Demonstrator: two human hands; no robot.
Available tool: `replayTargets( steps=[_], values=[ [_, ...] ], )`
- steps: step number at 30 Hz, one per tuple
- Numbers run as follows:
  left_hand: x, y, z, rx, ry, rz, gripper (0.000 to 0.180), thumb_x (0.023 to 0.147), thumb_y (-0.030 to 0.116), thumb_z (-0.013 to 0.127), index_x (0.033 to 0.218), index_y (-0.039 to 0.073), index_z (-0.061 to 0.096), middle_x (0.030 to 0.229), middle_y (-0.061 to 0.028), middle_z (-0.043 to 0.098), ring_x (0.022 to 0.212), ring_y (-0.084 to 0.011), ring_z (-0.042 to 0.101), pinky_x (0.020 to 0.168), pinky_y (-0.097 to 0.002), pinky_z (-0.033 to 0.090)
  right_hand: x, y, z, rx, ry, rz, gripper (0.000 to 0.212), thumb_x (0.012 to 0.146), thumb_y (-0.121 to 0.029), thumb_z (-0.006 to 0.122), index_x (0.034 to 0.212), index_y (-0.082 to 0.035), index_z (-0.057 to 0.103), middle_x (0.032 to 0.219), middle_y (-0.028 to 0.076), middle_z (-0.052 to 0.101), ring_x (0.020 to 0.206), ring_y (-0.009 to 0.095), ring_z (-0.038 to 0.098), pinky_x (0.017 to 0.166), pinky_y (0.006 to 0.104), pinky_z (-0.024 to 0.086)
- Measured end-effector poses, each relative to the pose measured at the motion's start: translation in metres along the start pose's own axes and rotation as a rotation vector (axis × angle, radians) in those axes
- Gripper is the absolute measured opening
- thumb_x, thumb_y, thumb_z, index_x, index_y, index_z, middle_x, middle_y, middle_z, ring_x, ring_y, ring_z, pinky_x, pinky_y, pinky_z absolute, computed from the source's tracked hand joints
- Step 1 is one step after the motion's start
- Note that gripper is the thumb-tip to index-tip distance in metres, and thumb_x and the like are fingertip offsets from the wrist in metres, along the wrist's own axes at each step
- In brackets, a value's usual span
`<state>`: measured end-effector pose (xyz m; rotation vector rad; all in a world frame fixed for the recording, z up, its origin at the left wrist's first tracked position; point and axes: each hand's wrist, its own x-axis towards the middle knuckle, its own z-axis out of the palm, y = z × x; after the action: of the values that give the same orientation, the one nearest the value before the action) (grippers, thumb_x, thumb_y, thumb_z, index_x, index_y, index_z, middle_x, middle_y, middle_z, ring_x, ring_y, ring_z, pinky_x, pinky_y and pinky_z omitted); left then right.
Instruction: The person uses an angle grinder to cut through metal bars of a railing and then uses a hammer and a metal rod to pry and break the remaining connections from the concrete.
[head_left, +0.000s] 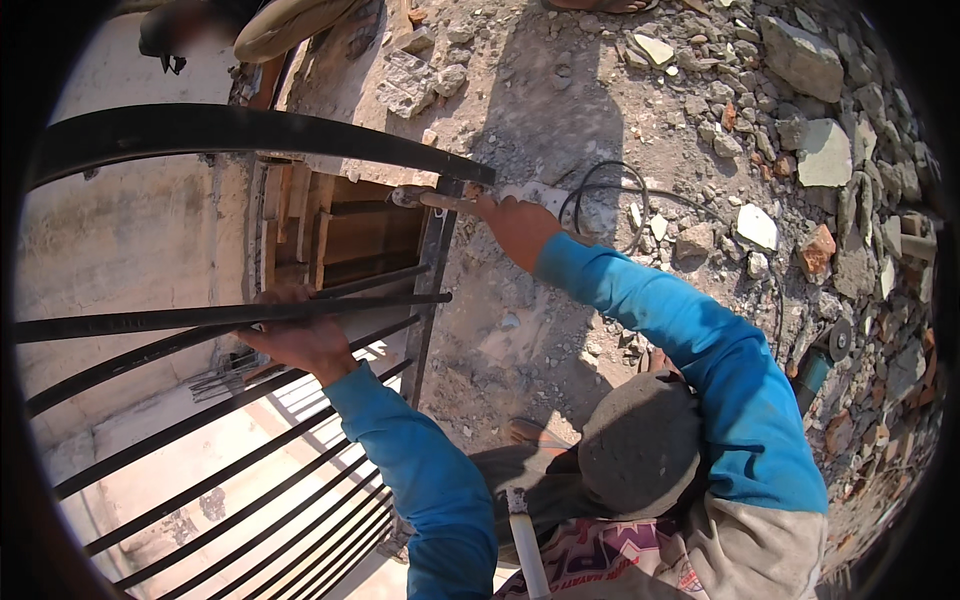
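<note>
My right hand (pixel 515 228) is closed round the handle of a hammer (pixel 450 203). The hammer's head lies over the top of a black metal grille (pixel 425 330), close to the corner where a broad curved bar (pixel 250 132) meets the end upright. Lower on the left, my left hand (pixel 300 338) wraps round a thin black bar (pixel 130 323) of the grille, its fingers partly shaded and hidden. Several parallel bars slant away below that hand. Both arms wear blue sleeves.
Broken rubble (pixel 825 155) covers the right side. A teal angle grinder (pixel 818 372) lies among it, and a black cable (pixel 620 165) loops over the dirt. Brown wooden boards (pixel 365 235) stand behind the grille. Another person's leg (pixel 295 25) shows at top left. A white stick (pixel 527 550) rises near the lower edge.
</note>
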<state>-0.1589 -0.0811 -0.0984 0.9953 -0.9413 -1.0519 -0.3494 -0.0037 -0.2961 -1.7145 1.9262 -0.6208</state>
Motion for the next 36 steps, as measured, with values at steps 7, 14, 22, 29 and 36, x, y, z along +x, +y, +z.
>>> replayTargets(
  steps=[7, 14, 22, 29, 36],
  values=[
    [0.0, -0.003, 0.001, 0.071, -0.007, 0.064, 0.056, 0.093, 0.062, 0.026, 0.063, 0.015, 0.032, 0.058, -0.0004, 0.025, 0.057, -0.0149, 0.023, 0.054, -0.0313, 0.024, -0.006, -0.028, -0.01, 0.29, 0.067, -0.063, 0.039, 0.089, -0.015, 0.054, 0.124, -0.003, 0.042, 0.089, 0.017, 0.06, 0.074, 0.035, 0.062, 0.06, 0.0475, 0.05],
    [0.0, -0.006, 0.001, 0.117, 0.008, 0.116, 0.059, 0.095, 0.063, 0.02, 0.061, 0.016, 0.031, 0.055, 0.0, 0.025, 0.056, -0.0137, 0.021, 0.055, -0.0289, 0.024, -0.027, -0.049, -0.033, 0.427, 0.129, -0.189, 0.033, 0.087, -0.016, 0.055, 0.117, -0.007, 0.043, 0.087, 0.016, 0.059, 0.073, 0.036, 0.062, 0.06, 0.0467, 0.05],
    [0.0, -0.007, 0.014, 0.049, 0.186, 0.066, 0.059, 0.095, 0.062, 0.018, 0.061, 0.016, 0.032, 0.054, 0.0002, 0.026, 0.053, -0.0134, 0.022, 0.052, -0.0287, 0.023, -0.003, -0.052, -0.054, 0.266, 0.313, -0.306, 0.04, 0.084, -0.007, 0.055, 0.121, -0.004, 0.041, 0.084, 0.02, 0.06, 0.077, 0.037, 0.064, 0.064, 0.0442, 0.053],
    [-0.004, -0.001, -0.002, 0.084, 0.049, 0.089, 0.057, 0.096, 0.058, 0.022, 0.062, 0.015, 0.037, 0.054, 0.0004, 0.03, 0.051, -0.0132, 0.026, 0.05, -0.0292, 0.024, 0.0, -0.026, -0.029, 0.233, -0.083, -0.06, 0.045, 0.086, -0.01, 0.052, 0.126, 0.004, 0.037, 0.08, 0.024, 0.062, 0.073, 0.04, 0.063, 0.063, 0.0491, 0.05],
    [0.003, -0.01, 0.002, 0.012, 0.086, 0.096, 0.056, 0.098, 0.057, 0.019, 0.069, 0.015, 0.043, 0.056, -0.0002, 0.041, 0.05, -0.0111, 0.036, 0.049, -0.0274, 0.03, 0.024, -0.065, -0.071, 0.332, 0.1, -0.177, 0.023, 0.091, -0.015, 0.052, 0.105, 0.0, 0.041, 0.072, 0.025, 0.06, 0.069, 0.044, 0.06, 0.061, 0.0535, 0.046]
  ],
)
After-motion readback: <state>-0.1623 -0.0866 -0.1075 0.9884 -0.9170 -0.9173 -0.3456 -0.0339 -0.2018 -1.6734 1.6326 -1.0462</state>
